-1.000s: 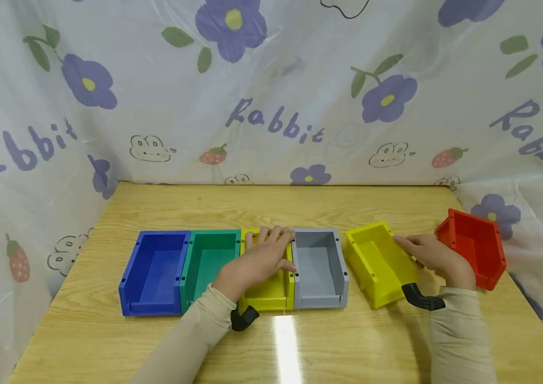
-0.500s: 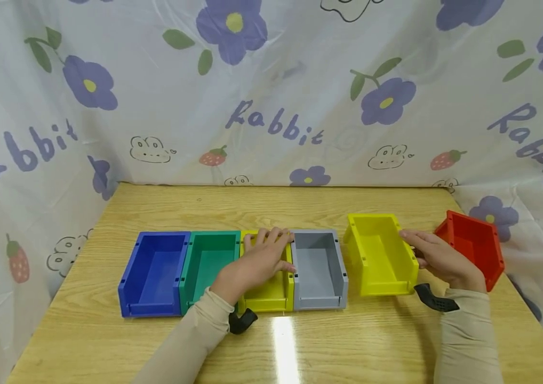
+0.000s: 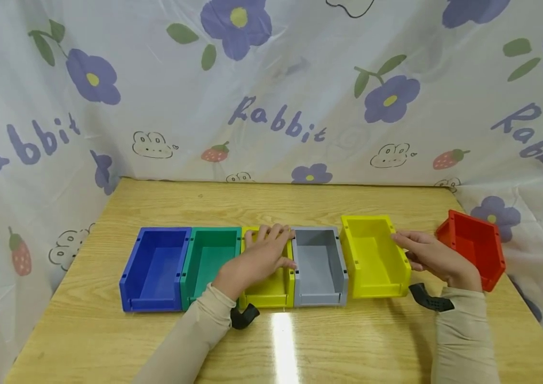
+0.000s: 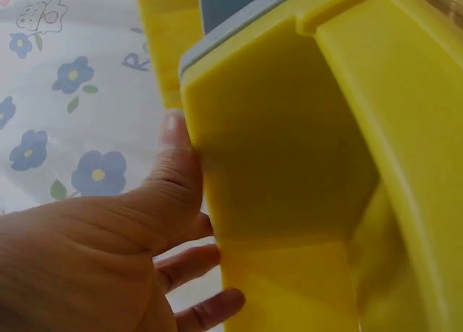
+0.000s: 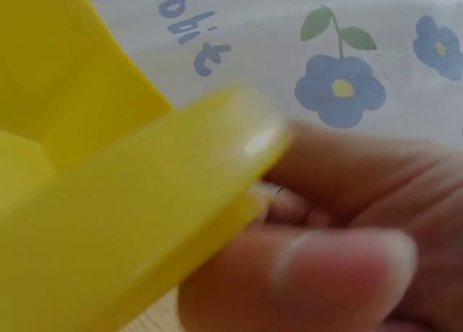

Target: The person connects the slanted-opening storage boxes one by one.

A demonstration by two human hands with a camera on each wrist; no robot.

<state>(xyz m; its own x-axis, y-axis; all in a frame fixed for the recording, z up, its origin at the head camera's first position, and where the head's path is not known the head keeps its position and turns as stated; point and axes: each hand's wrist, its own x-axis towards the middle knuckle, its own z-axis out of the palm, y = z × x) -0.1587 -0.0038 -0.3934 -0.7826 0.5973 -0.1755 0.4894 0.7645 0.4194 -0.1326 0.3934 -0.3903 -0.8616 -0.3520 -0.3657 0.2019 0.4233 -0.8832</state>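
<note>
In the head view my right hand [image 3: 437, 258] grips the right side wall of a yellow storage bin [image 3: 374, 261]. The right wrist view shows thumb and fingers pinching this bin's rim [image 5: 145, 187]. The held bin leans close against a grey bin [image 3: 319, 261]; whether its base touches the table cannot be told. My left hand [image 3: 254, 261] rests with spread fingers over another yellow bin [image 3: 269, 298], fingertips at its back rim and thumb by the wall shared with the grey bin. In the left wrist view the thumb lies along that bin's edge [image 4: 195, 122].
A green bin [image 3: 211, 261] and a blue bin [image 3: 153, 266] continue the side-by-side row to the left. A tilted red bin [image 3: 478, 250] stands right of my right hand. Printed cloth [image 3: 271, 80] borders the wooden table [image 3: 233, 205] at the back and sides.
My right hand has turned the right yellow bin from slanted to nearly straight and brought it left, up to the grey bin. My left hand has stayed in place.
</note>
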